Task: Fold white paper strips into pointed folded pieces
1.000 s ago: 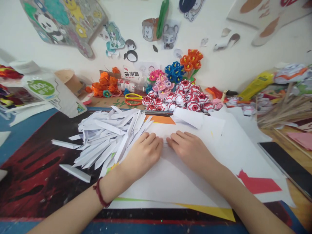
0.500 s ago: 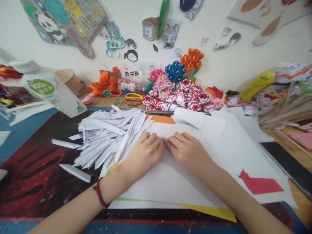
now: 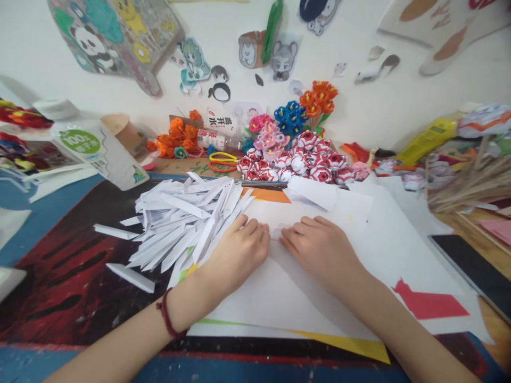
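Note:
My left hand (image 3: 241, 252) and my right hand (image 3: 321, 250) are closed, knuckles up, over a large white sheet (image 3: 287, 303). A narrow white paper strip (image 3: 275, 232) shows in the small gap between them, and the fingers of both hands are curled onto it. My fingertips and most of the strip are hidden. Just left of my left hand lies a heap of folded white paper strips (image 3: 171, 223). Two stray folded strips sit apart from it on the dark red and black mat (image 3: 67, 276).
Behind the sheet stand red-and-white paper flowers (image 3: 307, 159) and colourful flower bunches (image 3: 291, 118). At the back left is a white bottle (image 3: 96, 146). On the right lie a dark phone (image 3: 471, 266), a red paper scrap (image 3: 433, 303) and a bundle of thin sticks (image 3: 463, 183).
My hands have drawn slightly apart, so a bit of the white strip shows between them. The whole view has shifted a little; the heap looks the same.

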Available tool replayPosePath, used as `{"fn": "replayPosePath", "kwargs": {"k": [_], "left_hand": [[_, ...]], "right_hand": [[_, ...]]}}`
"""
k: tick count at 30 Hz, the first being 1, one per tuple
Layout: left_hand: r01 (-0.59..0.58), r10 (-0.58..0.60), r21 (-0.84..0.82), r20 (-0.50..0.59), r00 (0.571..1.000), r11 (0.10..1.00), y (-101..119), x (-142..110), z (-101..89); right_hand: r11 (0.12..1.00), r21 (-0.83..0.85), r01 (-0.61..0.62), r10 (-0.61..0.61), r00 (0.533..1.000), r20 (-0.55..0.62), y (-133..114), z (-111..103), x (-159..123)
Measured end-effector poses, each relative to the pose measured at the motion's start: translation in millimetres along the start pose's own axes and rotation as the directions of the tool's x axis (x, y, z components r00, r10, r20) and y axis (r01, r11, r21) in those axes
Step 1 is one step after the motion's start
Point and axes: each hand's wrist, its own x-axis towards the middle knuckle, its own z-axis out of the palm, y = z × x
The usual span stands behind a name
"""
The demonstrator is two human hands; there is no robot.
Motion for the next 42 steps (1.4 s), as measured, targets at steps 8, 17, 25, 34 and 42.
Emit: {"fn": "replayPosePath", "kwargs": {"k": [8, 17, 25, 34, 42], "left_hand": [[0.109, -0.109, -0.126, 0.004, 0.994, 0.986, -1.6, 1.5, 7.2], [0.162, -0.166, -0.168, -0.008, 0.986, 0.972, -2.3, 1.7, 11.1], [0.235, -0.248, -0.243, -0.023, 0.969, 0.941, -1.3, 3.6, 12.5], [0.256, -0.269, -0.260, -0.013, 0.963, 0.931, -0.9, 4.1, 10.3], [0.220, -0.236, -0.221, -0.050, 0.970, 0.950, -2.3, 1.8, 12.1]], "right_hand": [[0.982, 0.132, -0.135, 0.139, 0.990, -0.029, -2.1, 9.0, 0.0], [0.954, 0.267, -0.136, 0.144, 0.989, -0.011, -1.4, 10.8, 3.4], [0.860, 0.426, -0.281, 0.287, 0.957, 0.052, -2.3, 10.9, 3.9], [0.666, 0.658, -0.351, 0.370, 0.922, 0.117, 3.8, 17.3, 6.3], [0.807, 0.558, -0.192, 0.240, 0.971, -0.013, -0.2, 13.2, 5.9]]}}
